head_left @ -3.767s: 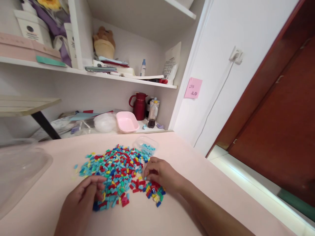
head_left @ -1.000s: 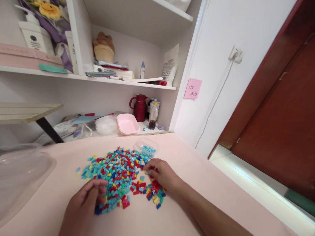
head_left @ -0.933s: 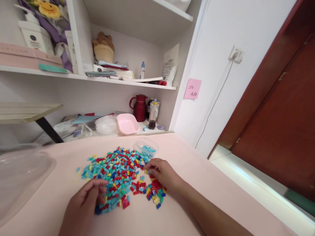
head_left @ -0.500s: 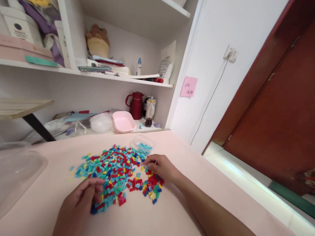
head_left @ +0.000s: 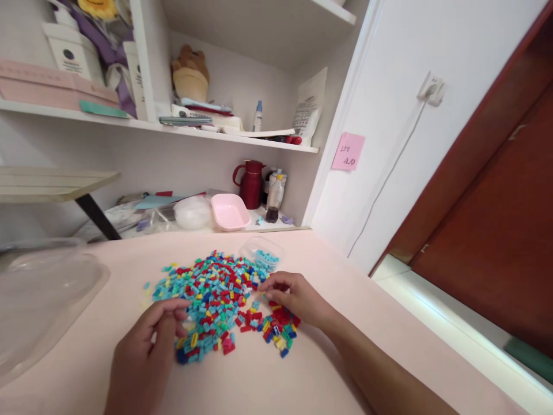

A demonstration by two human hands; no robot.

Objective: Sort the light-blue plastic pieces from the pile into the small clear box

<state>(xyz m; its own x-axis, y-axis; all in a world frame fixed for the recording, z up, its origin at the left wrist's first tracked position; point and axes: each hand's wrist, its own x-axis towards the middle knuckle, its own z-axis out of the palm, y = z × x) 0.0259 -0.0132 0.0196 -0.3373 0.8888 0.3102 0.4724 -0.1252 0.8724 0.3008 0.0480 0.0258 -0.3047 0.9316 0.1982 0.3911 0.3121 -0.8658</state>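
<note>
A wide heap of small plastic building bricks [head_left: 216, 294] in light blue, red, green, yellow and dark blue covers the middle of the pink tabletop. At its left front edge is my left hand [head_left: 149, 340], fingers loosely bent and apart, tips over the bricks. My right hand [head_left: 298, 297] reaches in from the right, thumb and forefinger drawn close together above the bricks; whatever lies between them is too small to make out. Just beyond it stands a small clear container [head_left: 261, 253] with light blue bricks inside. A smaller cluster of mixed bricks [head_left: 279, 331] lies below my right hand.
Large clear plastic tubs [head_left: 47, 300] sit at the left. Behind the table stand a pink basin [head_left: 230, 212], a red jug [head_left: 251, 184] and a bottle of dark liquid [head_left: 275, 199]. A wooden stand [head_left: 56, 183] juts in from the left, under shelves.
The view has swung slightly left, so everything appears further right. My left hand has shifted a little at the heap's edge; my right hand stays near the clear container.
</note>
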